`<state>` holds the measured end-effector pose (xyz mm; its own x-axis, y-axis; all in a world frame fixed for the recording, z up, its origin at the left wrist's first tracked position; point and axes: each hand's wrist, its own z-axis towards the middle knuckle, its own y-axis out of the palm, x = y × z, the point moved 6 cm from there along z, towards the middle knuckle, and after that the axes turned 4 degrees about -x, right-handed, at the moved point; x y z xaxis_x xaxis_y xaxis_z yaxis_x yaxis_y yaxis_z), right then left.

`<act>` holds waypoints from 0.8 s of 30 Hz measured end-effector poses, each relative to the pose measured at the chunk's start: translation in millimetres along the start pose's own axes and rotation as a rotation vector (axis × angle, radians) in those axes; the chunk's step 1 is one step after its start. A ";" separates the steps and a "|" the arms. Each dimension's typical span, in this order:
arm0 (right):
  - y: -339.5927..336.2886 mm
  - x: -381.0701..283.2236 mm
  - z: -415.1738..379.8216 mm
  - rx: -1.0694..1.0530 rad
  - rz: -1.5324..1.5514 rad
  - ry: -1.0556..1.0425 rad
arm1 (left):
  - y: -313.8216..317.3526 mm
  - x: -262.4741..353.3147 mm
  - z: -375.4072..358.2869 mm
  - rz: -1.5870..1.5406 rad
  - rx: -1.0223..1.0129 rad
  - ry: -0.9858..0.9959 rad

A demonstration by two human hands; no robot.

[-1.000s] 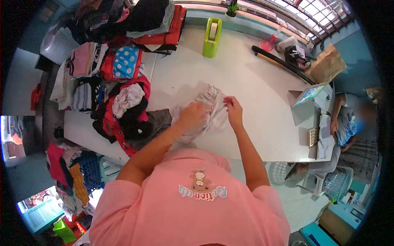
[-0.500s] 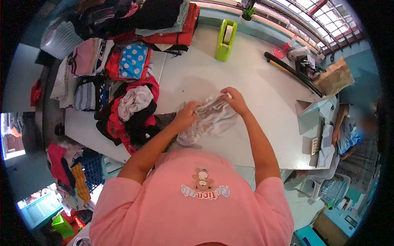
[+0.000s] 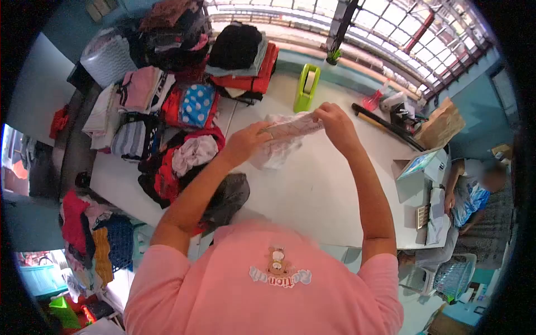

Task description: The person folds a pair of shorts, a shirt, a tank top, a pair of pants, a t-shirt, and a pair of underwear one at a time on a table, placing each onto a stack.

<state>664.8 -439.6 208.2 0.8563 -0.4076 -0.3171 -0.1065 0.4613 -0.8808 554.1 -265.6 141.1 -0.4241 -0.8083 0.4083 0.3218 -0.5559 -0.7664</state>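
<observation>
A pale, faintly patterned cloth (image 3: 287,129) is stretched between my two hands above the white table (image 3: 312,184), its lower part hanging loose. My left hand (image 3: 248,142) is closed on the cloth's left end. At its right end, my right hand (image 3: 335,124) pinches the edge between fingers and thumb. Beside my left forearm lies a heap of red and black clothes (image 3: 167,178) with a crumpled pale pink cloth (image 3: 194,155) on top. A dark grey cloth (image 3: 231,192) is partly behind that forearm.
Folded clothes (image 3: 139,89) stand in stacks at the left. A green tape dispenser (image 3: 306,92) is beyond my hands. Farther right are a long black object (image 3: 385,127), a brown paper bag (image 3: 441,125) and a laptop (image 3: 421,163). Another person (image 3: 472,190) sits at the right edge.
Both hands have moved forward, away from my body, with the pale cloth, which is now stretched straighter between them. The camera view has tilted up, showing more of the window.
</observation>
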 end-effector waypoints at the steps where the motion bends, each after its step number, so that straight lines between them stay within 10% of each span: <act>1: -12.1 6.1 -1.7 0.030 -0.150 -0.054 | -3.7 -4.4 2.4 0.134 -0.207 0.038; 4: -39.1 44.9 -8.0 -0.031 -0.210 0.120 | -50.2 -43.7 11.7 0.184 -0.309 -0.224; 11: -51.7 -2.9 19.8 -0.051 -0.310 -0.205 | -49.6 50.3 69.2 0.019 -0.108 0.161; 24: -67.5 -1.7 13.4 -0.111 -0.311 -0.224 | -40.2 6.2 82.9 0.291 -0.253 0.083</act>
<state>677.2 -459.4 272.9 0.9441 -0.3265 0.0451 0.1322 0.2498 -0.9592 608.7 -264.3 215.5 -0.4163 -0.9010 0.1224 0.2245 -0.2323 -0.9464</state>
